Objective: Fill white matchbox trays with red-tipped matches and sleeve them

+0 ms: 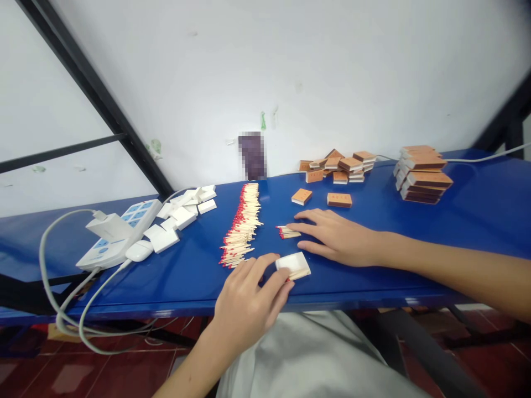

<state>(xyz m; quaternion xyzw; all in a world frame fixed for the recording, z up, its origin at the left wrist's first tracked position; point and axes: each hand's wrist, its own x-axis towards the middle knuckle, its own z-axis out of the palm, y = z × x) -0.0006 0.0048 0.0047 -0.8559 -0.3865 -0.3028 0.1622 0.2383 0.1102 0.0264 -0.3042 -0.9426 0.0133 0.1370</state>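
Observation:
My left hand is closed on a white matchbox tray near the table's front edge, and a few matches show inside it. Just beyond the tray, a small bunch of red-tipped matches lies on the blue table. My right hand is palm down with its fingers spread, the fingertips at the right end of that bunch. A long row of loose matches runs away from me, left of both hands. Two orange matchbox sleeves, one at the left and one at the right, lie beyond my right hand.
Orange matchboxes are heaped by the wall, with a stacked pile farther right. White trays lie on the left beside a power strip with plugs and cables. A dark pixelated item leans on the wall.

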